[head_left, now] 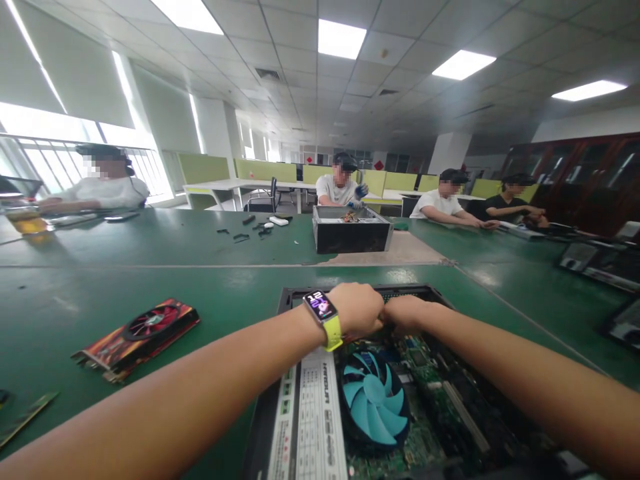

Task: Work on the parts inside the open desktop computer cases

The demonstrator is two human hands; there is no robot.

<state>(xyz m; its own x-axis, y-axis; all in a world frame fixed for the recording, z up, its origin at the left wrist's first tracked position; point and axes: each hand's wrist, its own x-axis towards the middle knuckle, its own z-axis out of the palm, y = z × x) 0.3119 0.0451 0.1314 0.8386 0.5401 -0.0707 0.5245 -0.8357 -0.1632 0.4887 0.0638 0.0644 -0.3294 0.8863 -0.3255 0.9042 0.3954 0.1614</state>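
An opened computer case point(293, 300) lies flat in front of me, its far edge just beyond my hands. My left hand point(356, 308), with a yellow-strapped watch on the wrist, is closed at the far end of the case. Right beside it my right hand point(406, 313) is closed too, the two nearly touching. Whatever the fingers pinch is hidden behind the hands. Below them sit a cooling fan point(374, 398) with turquoise blades and the green motherboard point(417, 357). A labelled power supply point(316, 413) runs along the left side.
A red and black graphics card point(143, 333) rests on the green table point(225, 293) at left, with a memory module point(27, 419) nearer me. Across the table, a gloved person point(340, 187) sits behind another computer case point(353, 237). Other people sit left and right; more computer parts point(600, 263) lie at right.
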